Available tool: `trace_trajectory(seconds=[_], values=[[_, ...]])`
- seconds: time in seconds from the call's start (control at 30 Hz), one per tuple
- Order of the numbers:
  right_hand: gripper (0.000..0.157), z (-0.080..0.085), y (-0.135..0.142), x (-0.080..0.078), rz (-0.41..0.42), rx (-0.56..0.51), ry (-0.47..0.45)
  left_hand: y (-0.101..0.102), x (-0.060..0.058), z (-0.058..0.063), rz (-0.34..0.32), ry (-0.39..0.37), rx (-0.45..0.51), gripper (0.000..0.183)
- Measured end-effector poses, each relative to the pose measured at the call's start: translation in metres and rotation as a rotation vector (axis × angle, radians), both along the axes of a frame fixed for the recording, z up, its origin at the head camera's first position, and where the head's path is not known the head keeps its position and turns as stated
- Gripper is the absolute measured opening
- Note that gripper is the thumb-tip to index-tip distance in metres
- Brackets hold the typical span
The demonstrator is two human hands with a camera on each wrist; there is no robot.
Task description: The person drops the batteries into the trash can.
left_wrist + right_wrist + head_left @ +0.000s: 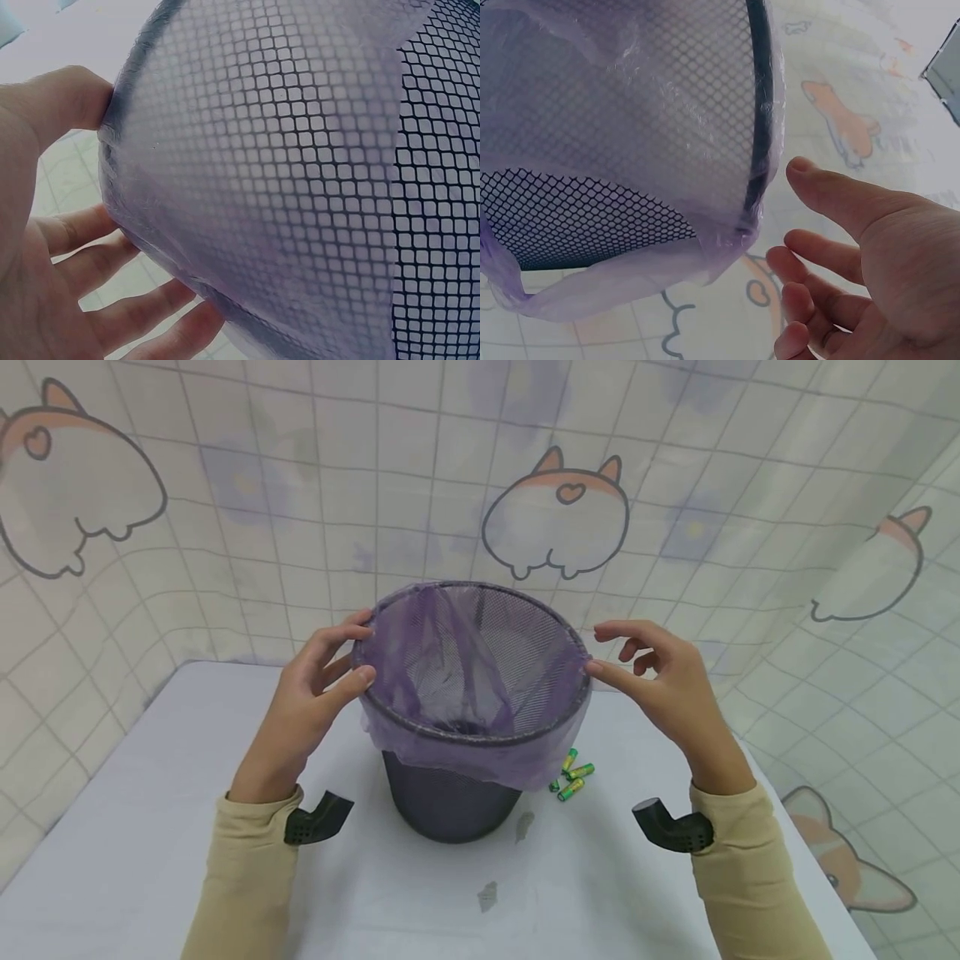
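Observation:
A black mesh wastebasket (450,810) stands upright on the white table, lined with a thin purple plastic bag (472,764). The bag is folded outward over the rim and hangs a short way down the outside. At the left side of the rim rests my left hand (307,681), its thumb and spread fingertips laid over the covered edge. In the left wrist view, these fingertips (101,94) pass out of sight behind the rim. My right hand (663,681) is by the right side of the rim, holding nothing. The right wrist view shows a gap between its thumb (832,187) and the bag.
Several green and yellow batteries (572,789) lie on the table (337,893) to the right of the wastebasket. Behind the table hangs a checked sheet (315,527) with cartoon corgis. Two grey patches mark the tabletop in front.

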State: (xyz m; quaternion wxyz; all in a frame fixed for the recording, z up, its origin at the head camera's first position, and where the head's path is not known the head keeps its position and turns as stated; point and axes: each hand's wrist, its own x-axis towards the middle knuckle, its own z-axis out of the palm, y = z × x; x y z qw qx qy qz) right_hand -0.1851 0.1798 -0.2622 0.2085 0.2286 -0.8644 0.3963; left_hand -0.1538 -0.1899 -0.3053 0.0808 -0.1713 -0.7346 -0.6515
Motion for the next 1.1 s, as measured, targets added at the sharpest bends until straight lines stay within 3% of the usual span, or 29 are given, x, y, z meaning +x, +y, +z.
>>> trace_trajectory(seconds=[1.1], values=[[0.033, -0.019, 0.021, 0.000, -0.090, 0.026, -0.066, -0.002, 0.000, -0.002, 0.006, 0.028, -0.039, 0.043]])
